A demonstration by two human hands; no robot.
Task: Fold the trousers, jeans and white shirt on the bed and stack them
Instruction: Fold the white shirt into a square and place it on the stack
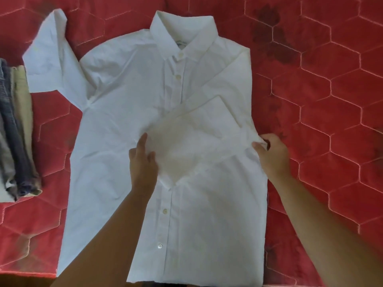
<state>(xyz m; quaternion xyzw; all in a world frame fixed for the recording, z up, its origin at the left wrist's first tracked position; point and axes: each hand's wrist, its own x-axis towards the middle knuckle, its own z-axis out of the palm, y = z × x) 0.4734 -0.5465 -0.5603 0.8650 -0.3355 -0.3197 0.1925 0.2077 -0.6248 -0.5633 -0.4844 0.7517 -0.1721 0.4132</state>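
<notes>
White shirt: the white shirt (116,125) lies flat and front up on the bed (331,100), buttoned, with its collar (182,32) at the far end and its hem at the near edge.
Right sleeve: the sleeve on the right (207,125) is folded in across the chest, and its cuff end reaches the button line.
Left sleeve: the sleeve on the left (47,56) is spread out to the far left, off the body of the shirt.
Left hand: the left hand (143,162) rests on the middle of the shirt at the end of the folded sleeve, one finger stretched along the cuff edge. I cannot tell whether its grip has caught cloth or only presses on it.
Right hand: the right hand (271,154) is at the shirt's right side seam, just below the armpit. Its grip is clamped on a bunch of the fabric, with fingers and thumb curled round the edge.
Folded pile: at the left edge of the scene, apart from the shirt, blue jeans (14,125) and beige trousers (23,112) lie folded and pressed together.
Bed: red quilted cover with a stitched hexagon pattern.
</notes>
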